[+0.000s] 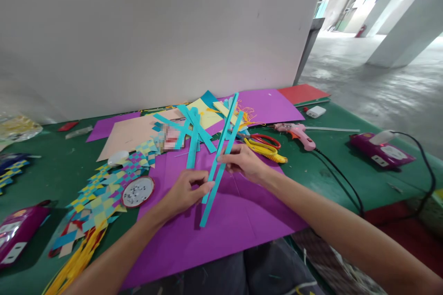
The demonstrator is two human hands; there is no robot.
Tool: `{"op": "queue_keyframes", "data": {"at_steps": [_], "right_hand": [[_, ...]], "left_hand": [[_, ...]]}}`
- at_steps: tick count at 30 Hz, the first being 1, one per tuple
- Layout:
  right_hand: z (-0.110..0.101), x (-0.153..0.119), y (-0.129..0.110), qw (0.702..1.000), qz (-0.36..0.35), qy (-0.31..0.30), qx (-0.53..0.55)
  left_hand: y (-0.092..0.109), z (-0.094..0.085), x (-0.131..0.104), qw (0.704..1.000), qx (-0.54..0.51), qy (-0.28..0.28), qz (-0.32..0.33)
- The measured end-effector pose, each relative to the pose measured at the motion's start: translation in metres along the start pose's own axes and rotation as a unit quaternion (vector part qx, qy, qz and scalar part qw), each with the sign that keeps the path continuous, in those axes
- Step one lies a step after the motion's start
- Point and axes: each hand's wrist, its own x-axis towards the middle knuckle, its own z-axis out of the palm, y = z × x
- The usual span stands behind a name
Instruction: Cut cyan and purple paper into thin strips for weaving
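Two long turquoise paper strips (pixel 216 179) slant side by side in front of me, held above a purple sheet (pixel 256 212). My left hand (pixel 190 189) pinches them near their lower part, thumb on top. Higher up, my right hand (pixel 244 161) is closed on the strips between thumb and fingers. Just beyond my hands lies a loose pile of turquoise strips (pixel 197 126). Left of my left hand, a round red-rimmed dish (pixel 138 191) holds small black-and-white pieces. Beside it are woven checkered paper pieces (pixel 104 198) in blue, yellow and purple.
Scissors with red and yellow handles (pixel 265 145) lie right of the pile. A pink glue gun (pixel 297 134) and a purple power box (pixel 382 152) with cable sit on the green table (pixel 332 184). Another purple box (pixel 20 230) is at left. A white panel (pixel 155 50) stands behind.
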Motion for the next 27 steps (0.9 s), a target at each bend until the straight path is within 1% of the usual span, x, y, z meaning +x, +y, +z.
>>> {"op": "queue_keyframes", "data": {"at_steps": [3,6,9,11,14,17,19,23,27], "right_hand": [[-0.008,0.003,-0.007,0.998,-0.019,0.039,0.035],[-0.009,0.002,-0.010,0.997,-0.028,0.054,0.039],[-0.002,0.000,-0.006,0.999,-0.019,0.026,0.013],[0.004,-0.002,-0.002,1.000,0.000,-0.009,-0.006],[0.012,-0.005,0.002,0.999,0.024,-0.040,-0.015],[0.011,-0.005,0.000,0.998,0.034,-0.044,-0.015],[0.006,-0.003,-0.005,0.999,0.030,-0.020,-0.002],[-0.012,0.004,-0.015,0.998,0.002,0.063,0.021],[-0.030,0.009,-0.023,0.992,-0.017,0.116,0.039]], "left_hand": [[-0.002,0.000,0.000,1.000,-0.005,-0.027,0.008],[-0.005,0.000,0.000,0.998,-0.022,-0.052,-0.009],[-0.007,0.002,0.002,0.997,-0.030,-0.061,-0.035],[-0.007,0.003,0.004,0.998,-0.030,-0.040,-0.045],[-0.006,0.003,0.004,0.999,-0.020,-0.015,-0.044],[-0.005,0.001,0.003,0.998,-0.023,-0.034,-0.049],[-0.003,0.001,0.002,0.996,-0.036,-0.054,-0.054],[-0.001,0.001,0.000,0.993,-0.049,-0.098,-0.050],[0.000,0.001,-0.001,0.987,-0.055,-0.143,-0.043]]}}
